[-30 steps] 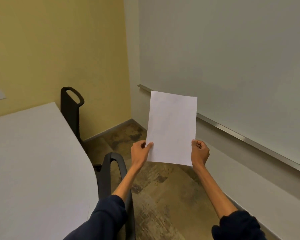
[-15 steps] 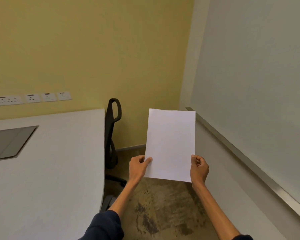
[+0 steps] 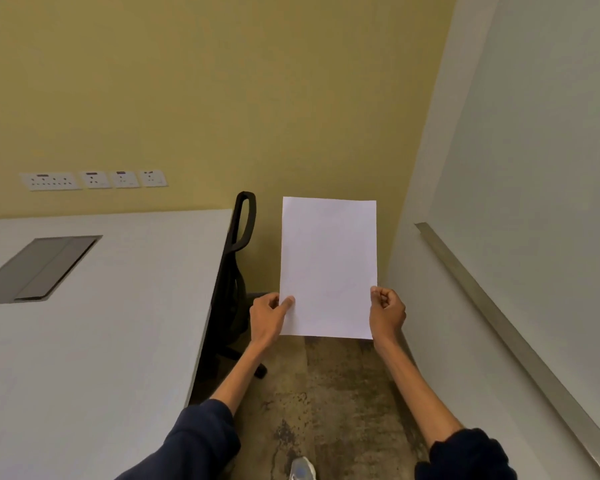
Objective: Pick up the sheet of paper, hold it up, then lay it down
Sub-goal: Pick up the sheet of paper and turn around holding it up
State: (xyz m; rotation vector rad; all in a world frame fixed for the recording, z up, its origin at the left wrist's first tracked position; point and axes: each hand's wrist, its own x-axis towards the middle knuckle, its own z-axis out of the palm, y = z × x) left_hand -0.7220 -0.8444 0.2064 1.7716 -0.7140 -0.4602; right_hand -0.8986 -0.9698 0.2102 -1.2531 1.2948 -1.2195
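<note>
A blank white sheet of paper [image 3: 329, 265] is held upright in the air, above the floor and to the right of the table. My left hand [image 3: 269, 315] pinches its lower left edge, thumb on the front face. My right hand [image 3: 387, 313] grips the lower right edge, fingers curled into a fist around it. Both arms reach forward from dark blue sleeves.
A white table [image 3: 84, 341] with a grey cable flap [image 3: 39, 268] fills the left. A black chair [image 3: 238, 271] stands between table and paper. Wall sockets [image 3: 94, 180] sit on the yellow wall. A whiteboard with a metal ledge [image 3: 499, 323] runs along the right. A shoe [image 3: 302, 471] shows below.
The view has swung left, from the whiteboard towards the yellow wall and table. The sheet stays upright in both hands, with the same grip.
</note>
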